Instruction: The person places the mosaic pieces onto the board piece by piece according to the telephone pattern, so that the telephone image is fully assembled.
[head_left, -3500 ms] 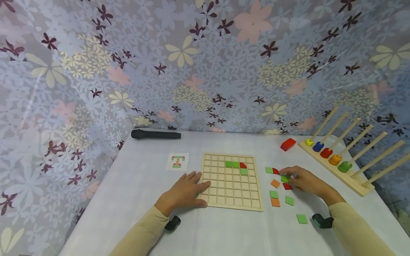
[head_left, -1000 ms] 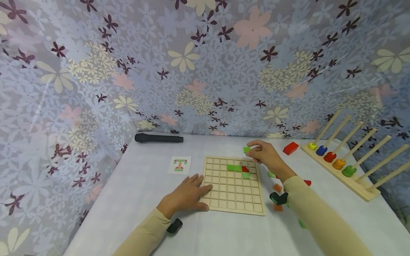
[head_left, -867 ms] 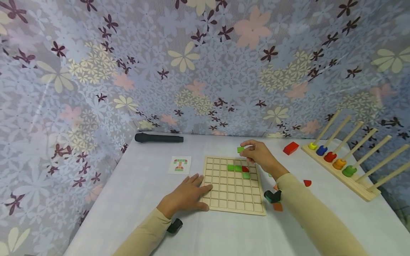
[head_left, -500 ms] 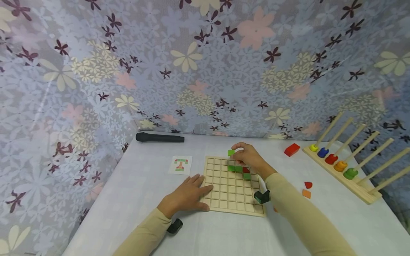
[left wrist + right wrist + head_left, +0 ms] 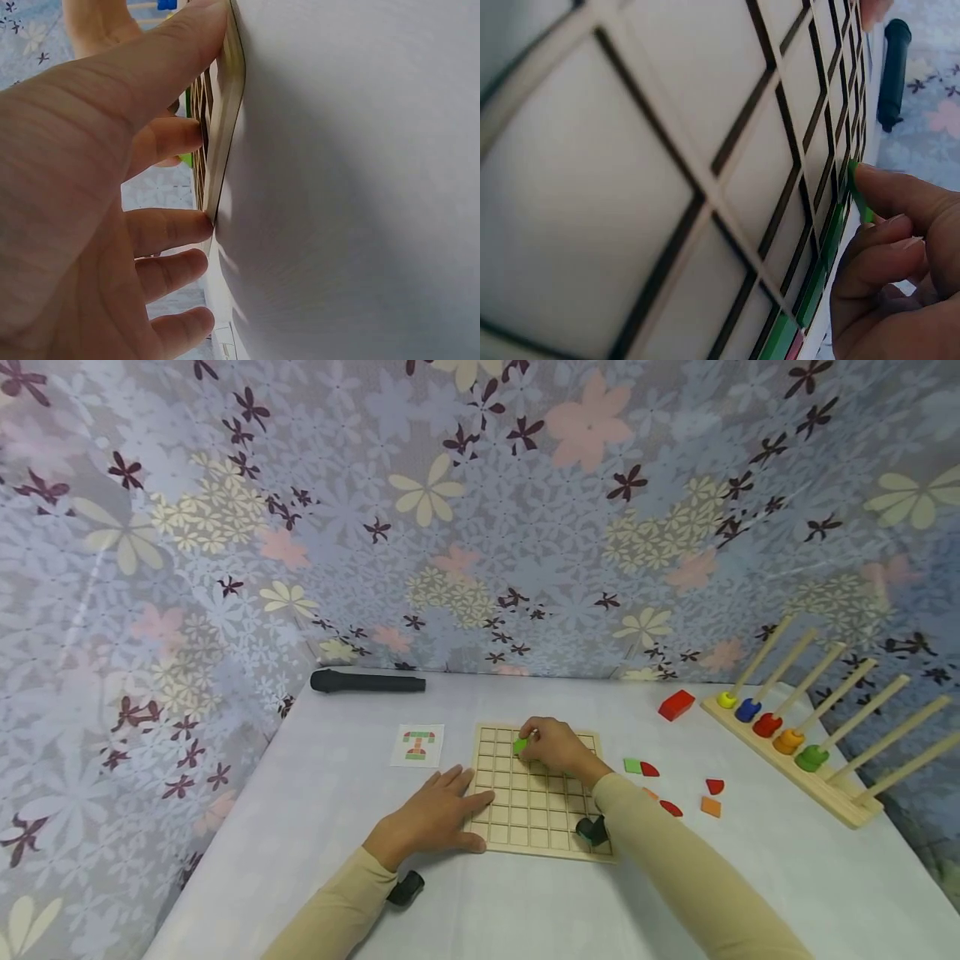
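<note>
My right hand pinches a green square tile between thumb and fingertips, low over the wooden grid board, in an upper row. In the right wrist view that tile stands tilted at the grid, beside other green tiles lying in the cells. From the head, the right hand hides these tiles. My left hand rests spread on the board's left edge; in the left wrist view its straight fingers touch the board's rim. A white card with a printed tile pattern lies left of the board.
Right of the board lie a loose green tile, red rounded tiles and orange tiles. A red block and a peg stand with coloured rings stand farther right. A black microphone lies at the back left.
My right hand has gone from the loose tiles at the right, over the board's back edge, leftward and down to an upper row with the green tile. The left hand stays put.
</note>
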`<control>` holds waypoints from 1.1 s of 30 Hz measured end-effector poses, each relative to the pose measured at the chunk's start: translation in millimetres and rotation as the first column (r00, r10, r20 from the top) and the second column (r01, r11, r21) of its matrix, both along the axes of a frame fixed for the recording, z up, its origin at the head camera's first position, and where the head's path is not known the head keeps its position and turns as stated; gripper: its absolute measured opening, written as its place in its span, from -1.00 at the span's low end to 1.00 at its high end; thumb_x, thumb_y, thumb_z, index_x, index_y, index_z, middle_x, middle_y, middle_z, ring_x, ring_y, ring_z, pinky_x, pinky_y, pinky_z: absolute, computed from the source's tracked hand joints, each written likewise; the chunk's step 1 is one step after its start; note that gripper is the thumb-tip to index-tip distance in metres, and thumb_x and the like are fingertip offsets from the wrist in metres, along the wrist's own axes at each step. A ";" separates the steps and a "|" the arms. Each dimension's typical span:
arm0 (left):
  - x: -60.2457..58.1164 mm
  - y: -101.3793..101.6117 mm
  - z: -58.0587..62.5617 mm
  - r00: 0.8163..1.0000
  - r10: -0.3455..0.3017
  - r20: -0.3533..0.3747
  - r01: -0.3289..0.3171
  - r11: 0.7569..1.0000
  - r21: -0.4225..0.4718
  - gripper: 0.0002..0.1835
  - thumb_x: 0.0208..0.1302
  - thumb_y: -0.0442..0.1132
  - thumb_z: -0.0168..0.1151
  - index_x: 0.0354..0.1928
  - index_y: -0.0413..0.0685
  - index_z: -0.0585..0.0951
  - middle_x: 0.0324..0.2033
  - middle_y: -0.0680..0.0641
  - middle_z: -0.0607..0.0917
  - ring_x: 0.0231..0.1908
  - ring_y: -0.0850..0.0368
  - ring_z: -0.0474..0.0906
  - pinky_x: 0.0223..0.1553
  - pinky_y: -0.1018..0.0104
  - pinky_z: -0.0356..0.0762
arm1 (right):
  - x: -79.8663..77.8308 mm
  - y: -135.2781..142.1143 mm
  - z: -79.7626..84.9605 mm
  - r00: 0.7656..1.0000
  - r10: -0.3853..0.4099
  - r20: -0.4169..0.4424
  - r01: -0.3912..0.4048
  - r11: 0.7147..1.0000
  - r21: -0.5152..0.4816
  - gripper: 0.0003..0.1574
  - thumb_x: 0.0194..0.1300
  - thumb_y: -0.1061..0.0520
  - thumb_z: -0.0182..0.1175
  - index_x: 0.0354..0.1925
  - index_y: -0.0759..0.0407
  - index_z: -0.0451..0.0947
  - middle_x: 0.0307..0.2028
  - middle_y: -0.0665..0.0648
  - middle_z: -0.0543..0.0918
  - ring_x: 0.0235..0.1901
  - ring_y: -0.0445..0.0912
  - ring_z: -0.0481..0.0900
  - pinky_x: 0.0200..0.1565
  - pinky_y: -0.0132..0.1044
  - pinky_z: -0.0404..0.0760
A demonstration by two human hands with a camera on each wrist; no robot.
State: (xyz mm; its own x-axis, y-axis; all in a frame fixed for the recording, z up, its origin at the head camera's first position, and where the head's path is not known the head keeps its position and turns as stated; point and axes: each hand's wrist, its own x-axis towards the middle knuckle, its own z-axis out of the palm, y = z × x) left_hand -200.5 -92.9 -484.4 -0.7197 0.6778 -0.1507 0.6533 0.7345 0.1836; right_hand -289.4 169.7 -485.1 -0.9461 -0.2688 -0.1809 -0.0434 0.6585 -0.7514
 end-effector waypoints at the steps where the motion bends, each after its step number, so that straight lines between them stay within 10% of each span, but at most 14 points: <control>1: 0.2 -0.3 0.3 1.000 0.001 -0.001 -0.001 1.000 0.000 -0.16 0.23 0.35 0.29 0.50 0.22 0.40 0.51 -0.27 0.26 0.53 -0.26 0.10 0.45 -0.22 0.16 | 0.0 -1.5 -0.7 1.000 0.007 -0.003 -0.007 1.000 0.021 -0.66 0.28 0.15 0.39 0.01 0.14 0.59 -0.23 0.11 0.58 -0.30 -0.04 0.49 -0.26 -0.18 0.51; 17: 0.7 -1.2 1.7 0.999 -0.019 -0.035 0.019 1.000 -0.007 -0.17 0.24 0.36 0.27 0.49 0.22 0.40 0.50 -0.28 0.30 0.51 -0.26 0.15 0.42 -0.22 0.21 | 9.4 6.4 6.9 0.999 0.025 -0.029 -0.023 0.998 0.066 -0.58 0.36 0.15 0.29 0.16 0.20 0.59 -0.12 0.15 0.62 -0.16 -0.01 0.57 -0.13 -0.08 0.61; 33: 0.6 -1.3 4.5 1.000 -0.007 -0.017 0.006 0.999 -0.032 -0.17 0.25 0.34 0.29 0.50 0.23 0.39 0.51 -0.26 0.29 0.52 -0.22 0.15 0.45 -0.20 0.18 | 65.5 151.4 35.2 0.973 -0.211 -0.094 0.215 0.976 0.036 -0.35 0.45 -0.05 0.26 0.33 0.27 0.43 0.09 0.31 0.55 -0.08 0.11 0.54 -0.18 -0.12 0.61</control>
